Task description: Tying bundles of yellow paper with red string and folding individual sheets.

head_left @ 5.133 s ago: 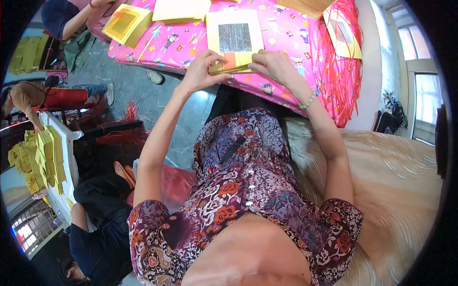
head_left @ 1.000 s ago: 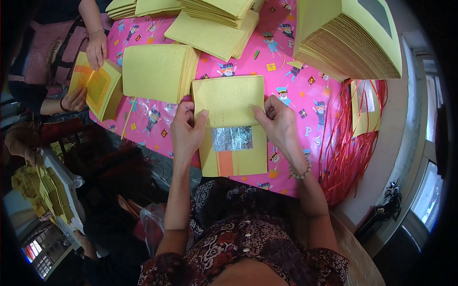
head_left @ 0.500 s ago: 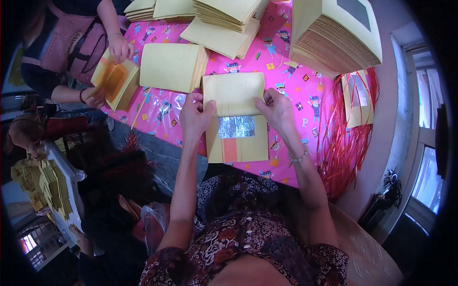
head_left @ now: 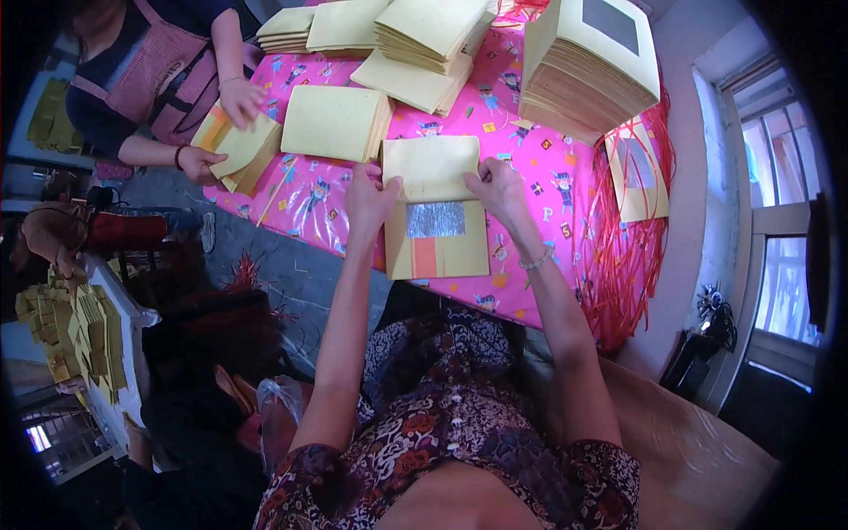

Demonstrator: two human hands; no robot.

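**A co-worker's hand has swept a page over; the two-handed pinch has hardly shifted**

Since half a second ago, the co-worker's hand has moved across its yellow bundle, and a pale page now covers most of the orange square that showed there. The view has shifted a little too. The wearer's grip looks much as it did.

The left hand and the right hand pinch opposite sides of the upper yellow sheet, a thumb on each near corner; the fingertips beneath the paper are hidden. This sheet sits in front of the wearer on the pink-covered desk, lying over the far part of the lower yellow sheet. On the lower one, a silver patch and an orange strip show. A yellow stack stands just to the left, a taller stack farther off to the right, and red strips hang at the desk's right end.

For good handling, I would keep both thumbs level and pull lightly and evenly, so the paper stays flat and its sides run true with those below. Pressing harder on one corner could skew or crease it. The silver patch probably scuffs easily, so thumbs are best kept to the margins.
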